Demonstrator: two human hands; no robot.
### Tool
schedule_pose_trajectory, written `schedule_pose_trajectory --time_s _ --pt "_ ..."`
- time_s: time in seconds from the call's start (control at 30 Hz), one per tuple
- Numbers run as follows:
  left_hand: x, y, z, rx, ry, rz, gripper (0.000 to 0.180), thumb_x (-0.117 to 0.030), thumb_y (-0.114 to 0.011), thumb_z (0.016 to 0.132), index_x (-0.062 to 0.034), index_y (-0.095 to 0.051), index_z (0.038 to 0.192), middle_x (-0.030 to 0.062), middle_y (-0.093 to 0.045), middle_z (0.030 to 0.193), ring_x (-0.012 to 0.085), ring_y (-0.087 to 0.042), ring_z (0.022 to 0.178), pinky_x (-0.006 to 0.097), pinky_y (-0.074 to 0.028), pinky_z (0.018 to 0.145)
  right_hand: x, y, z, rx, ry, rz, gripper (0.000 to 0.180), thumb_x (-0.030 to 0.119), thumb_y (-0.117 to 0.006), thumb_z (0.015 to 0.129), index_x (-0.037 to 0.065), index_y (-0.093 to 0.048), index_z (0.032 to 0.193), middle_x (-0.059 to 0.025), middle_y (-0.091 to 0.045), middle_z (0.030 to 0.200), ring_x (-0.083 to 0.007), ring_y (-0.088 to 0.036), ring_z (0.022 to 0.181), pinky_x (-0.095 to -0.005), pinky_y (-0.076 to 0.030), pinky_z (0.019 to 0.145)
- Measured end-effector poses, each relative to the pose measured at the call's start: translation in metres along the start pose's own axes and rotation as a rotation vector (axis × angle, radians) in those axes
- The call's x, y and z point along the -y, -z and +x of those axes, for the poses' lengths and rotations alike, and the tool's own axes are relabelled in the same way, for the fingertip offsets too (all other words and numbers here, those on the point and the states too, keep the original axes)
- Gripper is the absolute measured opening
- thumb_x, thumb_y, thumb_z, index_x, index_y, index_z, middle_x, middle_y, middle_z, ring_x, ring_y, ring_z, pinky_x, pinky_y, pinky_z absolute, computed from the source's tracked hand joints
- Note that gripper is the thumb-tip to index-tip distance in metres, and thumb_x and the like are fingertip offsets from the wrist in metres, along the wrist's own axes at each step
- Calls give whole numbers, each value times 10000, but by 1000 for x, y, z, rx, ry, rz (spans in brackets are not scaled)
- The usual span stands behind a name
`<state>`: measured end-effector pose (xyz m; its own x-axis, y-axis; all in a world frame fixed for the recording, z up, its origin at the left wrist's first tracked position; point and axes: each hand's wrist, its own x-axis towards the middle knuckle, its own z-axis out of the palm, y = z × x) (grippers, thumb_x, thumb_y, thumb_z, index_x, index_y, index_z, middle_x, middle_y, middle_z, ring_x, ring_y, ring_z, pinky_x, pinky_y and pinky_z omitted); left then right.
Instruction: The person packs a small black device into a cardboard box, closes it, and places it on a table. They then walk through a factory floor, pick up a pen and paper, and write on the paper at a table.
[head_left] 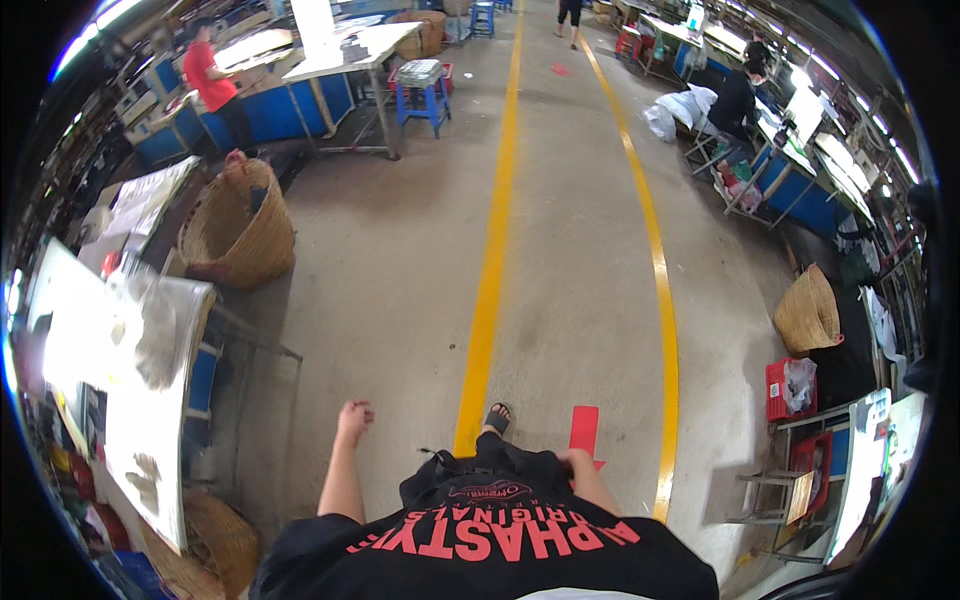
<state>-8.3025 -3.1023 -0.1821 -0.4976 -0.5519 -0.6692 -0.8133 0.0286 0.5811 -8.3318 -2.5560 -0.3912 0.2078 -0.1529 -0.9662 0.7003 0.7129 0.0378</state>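
Observation:
I stand on a grey concrete aisle (570,250) with two yellow floor lines (487,290). My left hand (353,420) hangs out to the side over the bare floor, fingers loosely curled, holding nothing. My right hand (574,458) rests against my hip, mostly hidden behind my dark clothes, near a red arrow mark (584,428) on the floor. One sandalled foot (497,416) shows on the left yellow line.
A white-topped table (150,420) and woven baskets (238,225) line the left side. On the right are another basket (808,312), red crates (790,390) and a stool (775,495). People work at benches far left (205,80) and far right (738,100).

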Motion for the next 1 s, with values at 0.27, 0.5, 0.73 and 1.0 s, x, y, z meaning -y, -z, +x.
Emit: schedule_pose_trajectory --time_s 0.27,0.5,0.73,1.0 --pt "55 -128 95 499 449 32 333 -388 -559 965 -194 -671 1211 54 -709 978 273 -671 883 481 -533 806 151 175 -112 289 30 27 118 181 -642 944 145 -649 832 8 -676 768 -116 -631 678 -297 -548 649" --pt "-111 -141 217 508 390 498 322 -345 -543 960 -113 -693 1125 110 -716 962 277 -686 820 494 -526 691 270 287 -149 368 270 382 154 238 -630 971 130 -705 1052 -32 -735 974 -149 -684 845 -366 -561 763" --pt "-467 -181 503 246 102 325 319 -232 -503 983 -43 -647 1196 138 -738 950 203 -666 672 357 -491 506 511 351 -232 -34 651 952 235 264 -621 975 130 -713 1145 -52 -745 1067 -177 -695 904 -404 -559 810" --pt "-857 -308 663 169 -247 69 353 -118 -468 937 -18 -644 1226 121 -731 971 203 -690 807 352 -567 760 690 599 -263 4 533 666 279 280 -620 975 124 -707 1190 -59 -746 1094 -192 -702 923 -419 -562 828"
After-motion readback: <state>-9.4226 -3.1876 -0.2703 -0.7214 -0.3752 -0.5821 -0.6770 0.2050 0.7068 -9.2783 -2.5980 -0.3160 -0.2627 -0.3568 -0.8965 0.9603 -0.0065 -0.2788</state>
